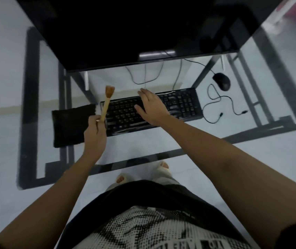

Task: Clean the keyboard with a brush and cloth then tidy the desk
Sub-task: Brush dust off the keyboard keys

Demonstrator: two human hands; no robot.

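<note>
A black keyboard (179, 105) lies on the glass desk (138, 146), under the monitor's front edge. My right hand (150, 106) rests flat on its middle keys, fingers straight and spread. My left hand (95, 133) grips the lower end of a wooden brush (106, 103), held upright over the keyboard's left end with its brown bristles pointing away from me. A dark cloth (69, 124) lies flat on the desk just left of the keyboard, partly behind my left hand.
A large black monitor (125, 31) overhangs the back of the desk. A black mouse (221, 81) sits at the back right, its cable (213, 106) looping beside the keyboard. More cables hang behind the keyboard. The black desk frame and my feet show through the glass.
</note>
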